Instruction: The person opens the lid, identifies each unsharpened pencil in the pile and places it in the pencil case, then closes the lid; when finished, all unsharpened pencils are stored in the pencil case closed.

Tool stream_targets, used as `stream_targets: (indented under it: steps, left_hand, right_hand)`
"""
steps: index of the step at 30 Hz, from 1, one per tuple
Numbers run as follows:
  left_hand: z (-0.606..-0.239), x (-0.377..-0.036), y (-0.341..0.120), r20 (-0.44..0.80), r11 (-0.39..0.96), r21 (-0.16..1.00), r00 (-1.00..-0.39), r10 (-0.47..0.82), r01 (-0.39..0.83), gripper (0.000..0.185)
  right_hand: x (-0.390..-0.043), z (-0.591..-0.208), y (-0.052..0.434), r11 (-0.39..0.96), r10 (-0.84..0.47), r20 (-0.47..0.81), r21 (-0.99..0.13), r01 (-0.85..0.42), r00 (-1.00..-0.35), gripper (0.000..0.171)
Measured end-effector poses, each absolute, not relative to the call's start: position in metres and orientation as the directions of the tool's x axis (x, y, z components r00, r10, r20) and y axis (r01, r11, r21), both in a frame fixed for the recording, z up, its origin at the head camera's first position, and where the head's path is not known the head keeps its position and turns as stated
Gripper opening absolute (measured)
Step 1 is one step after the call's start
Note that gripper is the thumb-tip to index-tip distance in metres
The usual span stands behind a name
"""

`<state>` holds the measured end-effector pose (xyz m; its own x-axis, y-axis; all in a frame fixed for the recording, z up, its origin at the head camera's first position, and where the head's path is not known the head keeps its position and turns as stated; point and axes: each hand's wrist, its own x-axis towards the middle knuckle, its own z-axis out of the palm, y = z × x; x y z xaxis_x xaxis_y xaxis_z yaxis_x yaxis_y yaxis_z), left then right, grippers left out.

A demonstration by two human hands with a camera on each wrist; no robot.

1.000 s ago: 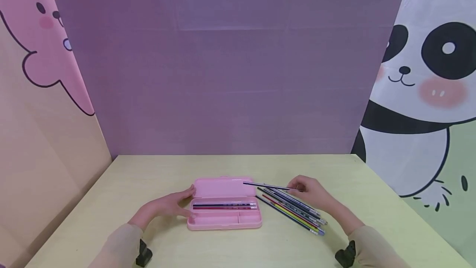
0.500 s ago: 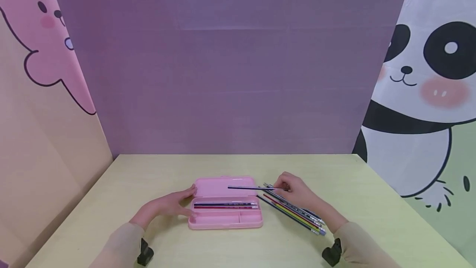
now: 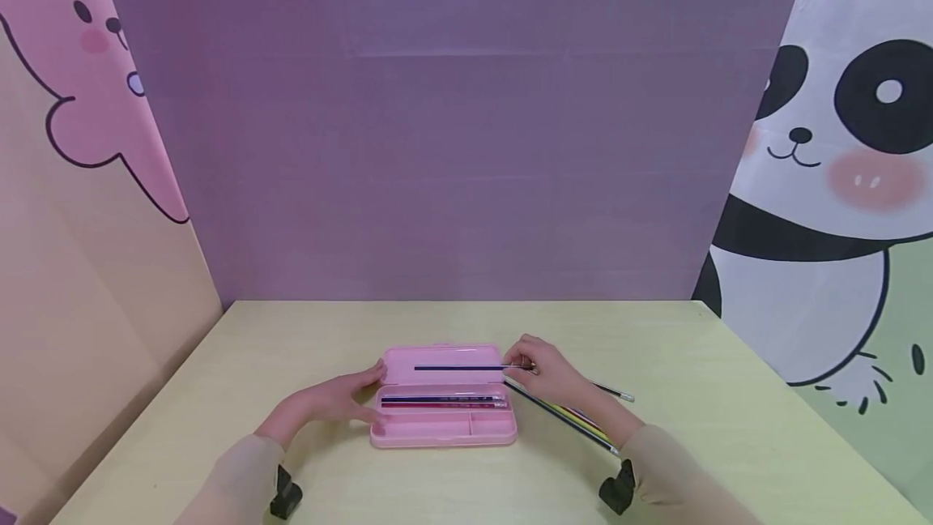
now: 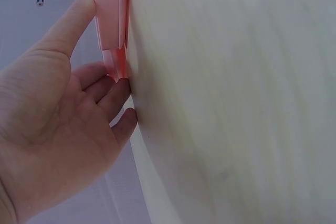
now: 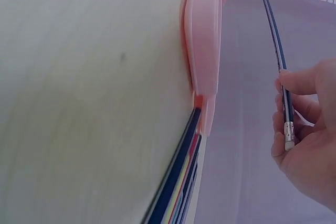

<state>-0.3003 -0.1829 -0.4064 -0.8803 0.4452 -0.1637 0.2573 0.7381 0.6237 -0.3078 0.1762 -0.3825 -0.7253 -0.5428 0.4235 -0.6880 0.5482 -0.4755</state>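
An open pink pencil case (image 3: 437, 428) lies on the pale yellow table (image 3: 328, 339), its lid (image 3: 437, 379) flat behind the tray. Two pencils (image 3: 440, 402) lie in the long compartment. My left hand (image 3: 362, 400) holds the case's left end, thumb on the lid (image 4: 107, 3) and fingers (image 4: 118, 90) at the near corner. My right hand (image 3: 525, 367) pinches a dark blue pencil (image 3: 459, 367) by its eraser end (image 5: 287, 129), level above the lid. Several more pencils (image 3: 564, 418) lie to the right of the case.
One pencil (image 3: 614, 392) lies apart from the pile, to its right. A purple panel (image 3: 452, 144) closes the back of the table, with cartoon-printed screens on the left (image 3: 87, 104) and right (image 3: 838, 144). Black wrist mounts (image 3: 280, 501) hang under both sleeves.
My right hand has carried the dark blue pencil leftward from over the pile until it is above the case lid. The left hand and the case have stayed put.
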Motion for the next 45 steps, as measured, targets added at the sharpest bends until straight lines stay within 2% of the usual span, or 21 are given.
stream_targets:
  steps: [9, 20, 28, 35, 45]
  left_hand:
    - [-0.406, -0.302, -0.184, -0.158, 0.735, 0.623, -0.878, 0.452, 0.267, 0.097]
    - [-0.406, -0.304, -0.185, -0.165, 0.738, 0.626, -0.883, 0.44, 0.251, 0.097]
    - [-0.409, -0.306, -0.187, -0.161, 0.742, 0.617, -0.881, 0.445, 0.262, 0.097]
    - [-0.409, -0.304, -0.187, -0.161, 0.736, 0.623, -0.877, 0.452, 0.265, 0.097]
    - [-0.41, -0.304, -0.187, -0.157, 0.74, 0.61, -0.872, 0.463, 0.284, 0.095]
  right_hand:
    - [-0.31, -0.386, 0.159, 0.548, -0.567, 0.371, -0.497, -0.673, -0.735, 0.006]
    - [-0.31, -0.384, 0.149, 0.595, -0.616, 0.214, -0.505, -0.626, -0.758, 0.01]
    - [-0.318, -0.388, 0.145, 0.59, -0.63, 0.211, -0.497, -0.637, -0.748, 0.011]
    - [-0.322, -0.39, 0.135, 0.577, -0.667, 0.214, -0.457, -0.677, -0.713, 0.013]
    - [-0.326, -0.397, 0.124, 0.599, -0.674, 0.21, -0.407, -0.69, -0.709, 0.008]
